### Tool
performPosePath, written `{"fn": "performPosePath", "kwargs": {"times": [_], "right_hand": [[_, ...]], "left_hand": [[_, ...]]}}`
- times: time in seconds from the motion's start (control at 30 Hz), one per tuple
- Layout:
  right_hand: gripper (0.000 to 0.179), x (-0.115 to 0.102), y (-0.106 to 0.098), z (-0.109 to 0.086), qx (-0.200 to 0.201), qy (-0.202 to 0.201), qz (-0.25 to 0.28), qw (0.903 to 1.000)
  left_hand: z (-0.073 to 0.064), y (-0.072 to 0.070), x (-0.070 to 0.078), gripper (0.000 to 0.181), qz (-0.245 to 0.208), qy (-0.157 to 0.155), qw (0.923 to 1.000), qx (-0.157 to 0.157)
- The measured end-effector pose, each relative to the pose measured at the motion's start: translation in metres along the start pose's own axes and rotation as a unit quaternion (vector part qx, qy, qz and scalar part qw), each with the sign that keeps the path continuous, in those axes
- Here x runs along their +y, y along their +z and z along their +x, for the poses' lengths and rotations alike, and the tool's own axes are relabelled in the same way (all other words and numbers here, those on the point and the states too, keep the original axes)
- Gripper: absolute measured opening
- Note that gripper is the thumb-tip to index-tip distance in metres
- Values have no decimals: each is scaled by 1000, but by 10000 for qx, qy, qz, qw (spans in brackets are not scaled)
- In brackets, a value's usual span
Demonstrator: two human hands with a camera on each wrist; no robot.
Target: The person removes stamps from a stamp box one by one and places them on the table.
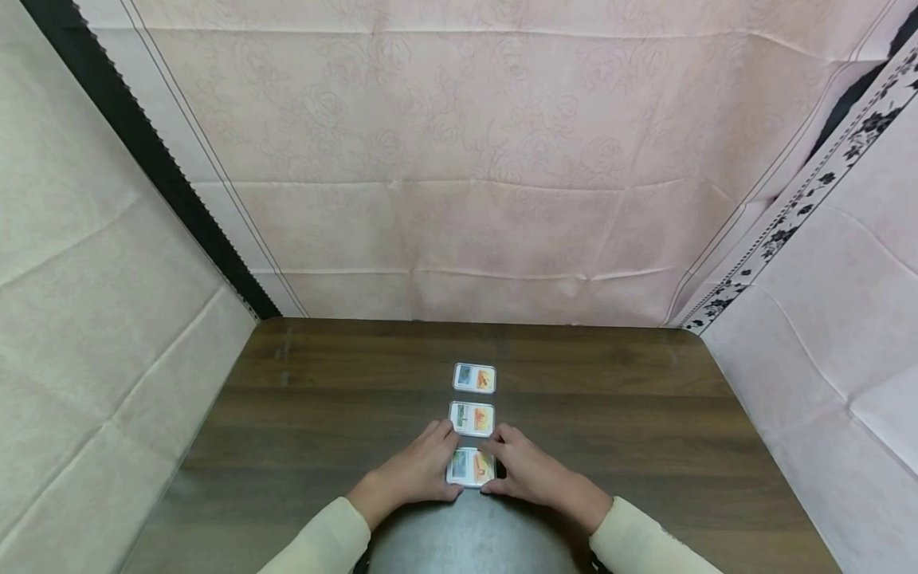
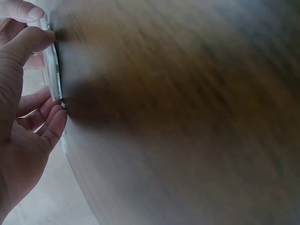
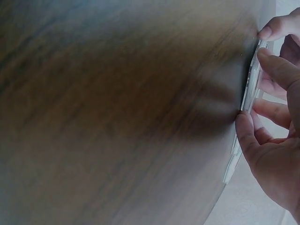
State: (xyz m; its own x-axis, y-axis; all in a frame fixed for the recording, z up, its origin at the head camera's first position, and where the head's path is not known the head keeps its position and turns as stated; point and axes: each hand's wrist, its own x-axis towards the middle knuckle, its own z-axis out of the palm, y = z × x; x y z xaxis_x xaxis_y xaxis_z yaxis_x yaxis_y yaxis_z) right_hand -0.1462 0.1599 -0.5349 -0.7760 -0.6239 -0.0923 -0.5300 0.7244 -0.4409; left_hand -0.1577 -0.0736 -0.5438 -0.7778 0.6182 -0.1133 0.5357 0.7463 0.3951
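Note:
Three small flat picture cards in clear cases form a column on the brown wooden table. My left hand (image 1: 419, 466) grips the left side of the nearest picture card (image 1: 469, 465), while my right hand (image 1: 536, 472) grips its right side. In both wrist views the thumbs lie at one end of the clear case (image 3: 253, 77) and the curled fingers at the other. The middle picture card (image 1: 472, 419) lies just beyond my fingertips. Past it is the far picture card (image 1: 474, 378). Each shows a bluish or greenish picture on the left and an orange one on the right.
The wooden table (image 1: 323, 399) spreads out on both sides of the cards. A pale patterned cloth (image 1: 466, 159) hangs behind it, and white cloths hang at the left and right edges. A rounded grey surface (image 1: 473, 534) sits at the near edge between my forearms.

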Motion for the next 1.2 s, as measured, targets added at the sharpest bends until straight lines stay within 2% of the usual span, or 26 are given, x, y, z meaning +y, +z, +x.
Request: {"fn": "performPosePath", "kwargs": {"times": [0.63, 1.2], "right_hand": [[61, 1, 1, 0, -42, 123, 142, 9998], [61, 3, 3, -1, 137, -25, 109, 9998]], "left_hand": [[-2, 1, -1, 74, -17, 47, 10000, 35], [-1, 1, -2, 77, -45, 103, 9999, 97]]}}
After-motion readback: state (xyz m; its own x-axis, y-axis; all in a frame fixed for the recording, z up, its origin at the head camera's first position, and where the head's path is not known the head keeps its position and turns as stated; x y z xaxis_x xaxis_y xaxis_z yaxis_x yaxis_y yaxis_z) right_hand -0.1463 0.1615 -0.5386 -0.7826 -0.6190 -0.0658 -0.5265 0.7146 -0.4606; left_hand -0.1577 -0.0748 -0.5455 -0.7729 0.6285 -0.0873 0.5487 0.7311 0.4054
